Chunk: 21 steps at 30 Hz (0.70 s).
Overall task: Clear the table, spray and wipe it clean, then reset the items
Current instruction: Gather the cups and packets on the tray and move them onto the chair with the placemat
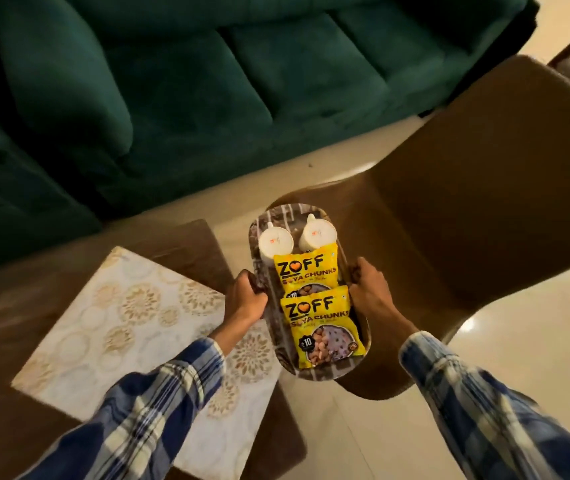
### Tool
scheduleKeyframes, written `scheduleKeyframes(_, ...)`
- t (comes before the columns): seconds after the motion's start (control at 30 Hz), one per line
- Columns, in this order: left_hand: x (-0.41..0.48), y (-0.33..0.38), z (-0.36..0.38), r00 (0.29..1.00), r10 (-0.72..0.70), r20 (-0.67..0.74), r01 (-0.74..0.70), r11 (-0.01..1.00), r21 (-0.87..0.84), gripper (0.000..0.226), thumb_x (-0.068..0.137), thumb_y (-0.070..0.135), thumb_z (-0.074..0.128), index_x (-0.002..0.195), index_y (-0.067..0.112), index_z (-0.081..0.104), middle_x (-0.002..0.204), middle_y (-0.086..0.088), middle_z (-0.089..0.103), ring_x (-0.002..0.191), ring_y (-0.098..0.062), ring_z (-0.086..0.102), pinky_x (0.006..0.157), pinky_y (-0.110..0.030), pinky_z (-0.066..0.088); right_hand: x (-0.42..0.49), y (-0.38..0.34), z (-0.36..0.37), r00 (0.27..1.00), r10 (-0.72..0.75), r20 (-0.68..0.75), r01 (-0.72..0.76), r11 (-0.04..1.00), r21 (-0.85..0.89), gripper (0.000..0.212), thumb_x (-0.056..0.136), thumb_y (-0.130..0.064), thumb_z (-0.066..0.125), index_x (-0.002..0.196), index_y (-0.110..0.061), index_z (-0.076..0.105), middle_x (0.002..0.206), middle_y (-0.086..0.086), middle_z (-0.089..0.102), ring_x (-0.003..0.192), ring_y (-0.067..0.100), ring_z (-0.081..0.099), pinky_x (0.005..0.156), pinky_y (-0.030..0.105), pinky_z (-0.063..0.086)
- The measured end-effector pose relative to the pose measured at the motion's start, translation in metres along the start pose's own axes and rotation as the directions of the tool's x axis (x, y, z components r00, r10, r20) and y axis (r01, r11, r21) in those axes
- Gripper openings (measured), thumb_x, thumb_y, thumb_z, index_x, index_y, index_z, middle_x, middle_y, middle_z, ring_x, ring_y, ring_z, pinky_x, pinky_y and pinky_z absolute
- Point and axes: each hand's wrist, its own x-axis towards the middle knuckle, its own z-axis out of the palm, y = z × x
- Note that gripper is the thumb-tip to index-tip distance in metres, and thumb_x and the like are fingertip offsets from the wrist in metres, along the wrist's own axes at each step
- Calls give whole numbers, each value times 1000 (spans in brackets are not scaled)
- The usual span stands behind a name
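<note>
An oval patterned tray is held in the air between the small table and a brown chair. My left hand grips its left rim and my right hand grips its right rim. On the tray lie two yellow soya chunk packets, one overlapping the other, and two white mugs stand at the far end. The dark wooden table lies to the left, under a white mat with gold floral print.
A dark green sofa fills the far side. A brown chair sits to the right, its seat partly beneath the tray. Pale glossy floor shows on the right and between the furniture.
</note>
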Motion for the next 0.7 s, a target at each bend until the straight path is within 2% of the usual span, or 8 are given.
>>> scheduleKeyframes(0.13, 41, -6, 55, 999, -22, 29, 23, 1000, -11, 30, 66, 25, 59, 95, 26, 56, 103, -9, 70, 89, -33, 69, 72, -50, 61, 34, 42, 0, 999, 31, -26, -31, 1000, 2, 25, 88, -7, 63, 107, -22, 56, 107, 2, 68, 99, 25, 64, 88, 48, 55)
scheduleKeyframes(0.27, 47, 9, 81, 1000, 18, -7, -18, 996, 85, 35, 77, 12, 61, 112, 16, 61, 110, -11, 67, 100, -36, 65, 82, -48, 59, 60, 69, 3, 998, 57, -32, -57, 998, -3, 31, 95, -13, 61, 125, -19, 55, 117, 2, 65, 105, 23, 60, 97, 51, 52)
scheduleKeyframes(0.33, 56, 8, 97, 1000, 20, 4, -20, 998, 61, 32, 78, 8, 62, 109, 16, 60, 110, -11, 67, 98, -35, 67, 79, -48, 61, 70, 79, 2, 997, 77, -31, -78, 997, -23, 29, 99, -16, 57, 128, -17, 53, 120, 5, 63, 104, 22, 56, 97, 50, 51)
scheduleKeyframes(0.43, 67, 6, 117, 999, 9, 32, -11, 998, 55, 30, 76, 7, 64, 104, 19, 59, 109, -9, 67, 94, -35, 69, 75, -49, 62, 82, 91, -3, 996, 72, -44, -74, 996, -50, 33, 102, -18, 55, 135, -16, 51, 126, 7, 62, 114, 27, 57, 101, 52, 49)
scheduleKeyframes(0.5, 69, 9, 128, 999, 22, 34, -22, 999, 23, 32, 74, 6, 63, 104, 18, 59, 110, -10, 65, 95, -37, 68, 69, -48, 63, 91, 100, -6, 996, 74, -49, -77, 995, -65, 35, 100, -11, 56, 134, -16, 51, 121, 2, 62, 114, 24, 58, 101, 51, 49)
scheduleKeyframes(0.6, 68, 13, 141, 999, 13, 47, -11, 1000, -27, 34, 79, -3, 64, 110, 9, 58, 113, -13, 60, 92, -39, 68, 46, -34, 59, 108, 110, -10, 995, 67, -75, -74, 992, -99, 51, 96, -7, 60, 144, -18, 47, 134, 7, 63, 125, 31, 58, 106, 55, 47)
scheduleKeyframes(0.7, 71, 11, 149, 999, -2, 52, 4, 1000, -31, 33, 81, -1, 66, 111, 11, 58, 114, -15, 60, 87, -39, 69, 40, -31, 57, 117, 115, -9, 996, 47, -73, -55, 992, -110, 59, 95, -8, 61, 150, -20, 42, 142, 8, 60, 131, 33, 56, 108, 57, 46)
